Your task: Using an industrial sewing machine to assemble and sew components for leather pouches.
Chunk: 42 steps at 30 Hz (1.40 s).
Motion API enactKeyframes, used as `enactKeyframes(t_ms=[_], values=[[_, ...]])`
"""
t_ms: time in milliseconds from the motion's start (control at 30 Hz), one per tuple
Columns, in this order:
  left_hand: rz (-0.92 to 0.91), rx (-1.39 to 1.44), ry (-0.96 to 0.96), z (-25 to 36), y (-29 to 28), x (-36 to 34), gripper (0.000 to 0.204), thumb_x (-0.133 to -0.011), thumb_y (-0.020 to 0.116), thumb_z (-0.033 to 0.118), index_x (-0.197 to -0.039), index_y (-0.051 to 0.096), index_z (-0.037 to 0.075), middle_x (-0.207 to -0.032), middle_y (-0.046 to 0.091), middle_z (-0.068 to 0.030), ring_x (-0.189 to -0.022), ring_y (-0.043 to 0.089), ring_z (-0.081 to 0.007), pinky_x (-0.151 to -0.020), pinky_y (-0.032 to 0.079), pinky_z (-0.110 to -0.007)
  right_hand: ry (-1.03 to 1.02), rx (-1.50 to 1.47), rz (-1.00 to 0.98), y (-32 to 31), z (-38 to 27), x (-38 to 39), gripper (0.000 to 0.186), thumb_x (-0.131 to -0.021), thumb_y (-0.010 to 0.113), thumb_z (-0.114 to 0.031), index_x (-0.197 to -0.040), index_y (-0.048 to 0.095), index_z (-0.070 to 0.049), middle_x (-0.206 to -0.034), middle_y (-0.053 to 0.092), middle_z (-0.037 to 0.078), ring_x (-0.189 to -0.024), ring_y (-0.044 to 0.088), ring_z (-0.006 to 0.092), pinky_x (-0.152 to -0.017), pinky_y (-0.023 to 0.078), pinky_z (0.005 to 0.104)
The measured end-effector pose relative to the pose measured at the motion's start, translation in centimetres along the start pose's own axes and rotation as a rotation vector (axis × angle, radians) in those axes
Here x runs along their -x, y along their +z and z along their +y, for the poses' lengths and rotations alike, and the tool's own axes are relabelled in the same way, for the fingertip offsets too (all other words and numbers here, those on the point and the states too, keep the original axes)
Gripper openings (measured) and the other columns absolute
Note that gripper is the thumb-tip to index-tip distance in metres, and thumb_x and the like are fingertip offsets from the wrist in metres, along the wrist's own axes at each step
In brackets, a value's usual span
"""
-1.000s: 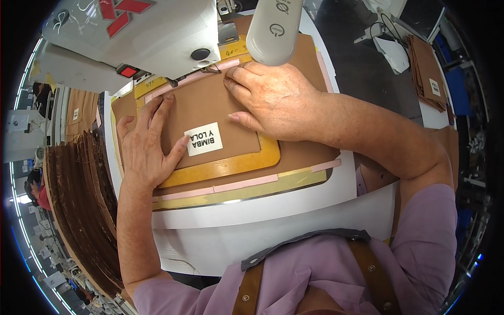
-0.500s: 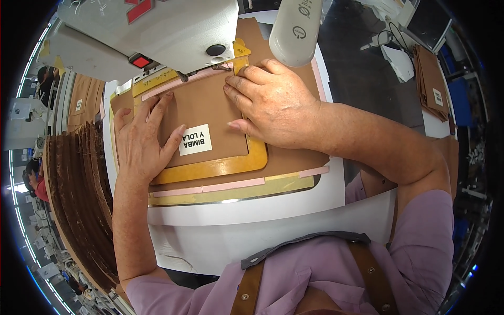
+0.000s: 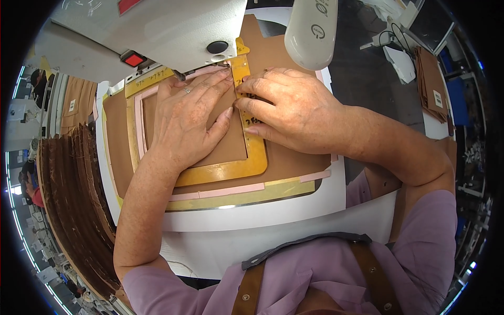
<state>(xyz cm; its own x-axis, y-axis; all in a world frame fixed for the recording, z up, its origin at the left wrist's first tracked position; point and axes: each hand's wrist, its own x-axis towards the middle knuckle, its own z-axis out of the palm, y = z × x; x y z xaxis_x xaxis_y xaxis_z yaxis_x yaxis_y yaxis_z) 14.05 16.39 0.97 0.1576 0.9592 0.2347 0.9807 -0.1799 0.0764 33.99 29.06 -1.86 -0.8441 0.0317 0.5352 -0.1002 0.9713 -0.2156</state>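
Note:
A yellow stitching frame (image 3: 226,169) with pink strips along its inner left edge lies on a brown panel (image 3: 294,136). Inside its opening, a brown leather-like piece (image 3: 218,148) shows. My left hand (image 3: 186,115) lies flat across that piece, fingers stretched toward the sewing machine's presser area. Across the frame's right bar, my right hand (image 3: 296,105) has its fingers bent and apart, their tips resting on the bar near my left thumb. No white label shows on the piece; my left hand covers that area.
Overhead is a white sewing machine head (image 3: 157,31) with a red button. A white rounded device (image 3: 312,37) hangs beside it. Stacked brown pieces (image 3: 79,199) stand at left, with more brown panels (image 3: 431,86) at right. White sheeting (image 3: 273,218) covers the table.
My left hand has slid right over the frame's opening, covering the white label seen earlier. My right hand has moved slightly right, onto the frame's bar. The panel's left side has swung slightly downward.

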Motion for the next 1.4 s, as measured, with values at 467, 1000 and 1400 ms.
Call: enactKeyframes(t_ms=[467,1000,1400], values=[[-0.034,0.074,-0.033,-1.5,0.8,1.8,0.052,-0.091,0.063,0.027,-0.14,0.057,0.009,-0.145,0.058,-0.0091,-0.136,0.052,-0.0267,-0.113,0.028,-0.05,-0.225,-0.086,-0.108,0.7,-3.2,0.0,0.039,-0.076,0.08,-0.032,-0.105,0.07,-0.007,-0.104,0.067,0.008,-0.103,0.066,0.0218,-0.101,0.051,0.0462],[-0.006,0.073,-0.024,-3.0,0.1,2.3,0.062,-0.08,0.069,0.043,-0.135,0.059,0.017,-0.139,0.062,-0.0053,-0.132,0.055,-0.023,-0.109,0.033,-0.055,-0.188,-0.171,-0.143,1.3,-2.9,-0.8,0.032,-0.082,0.076,-0.035,-0.102,0.066,-0.011,-0.113,0.063,0.008,-0.108,0.064,0.023,-0.102,0.051,0.0469],[-0.022,0.024,-0.042,-3.8,-0.3,2.3,0.056,-0.088,0.065,0.042,-0.138,0.058,0.017,-0.14,0.062,-0.0048,-0.133,0.055,-0.0215,-0.109,0.033,-0.055,-0.195,-0.079,-0.113,1.7,-3.6,-2.8,0.025,-0.08,0.077,-0.034,-0.091,0.069,-0.013,-0.103,0.063,0.003,-0.1,0.063,0.0183,-0.093,0.052,0.0398]])
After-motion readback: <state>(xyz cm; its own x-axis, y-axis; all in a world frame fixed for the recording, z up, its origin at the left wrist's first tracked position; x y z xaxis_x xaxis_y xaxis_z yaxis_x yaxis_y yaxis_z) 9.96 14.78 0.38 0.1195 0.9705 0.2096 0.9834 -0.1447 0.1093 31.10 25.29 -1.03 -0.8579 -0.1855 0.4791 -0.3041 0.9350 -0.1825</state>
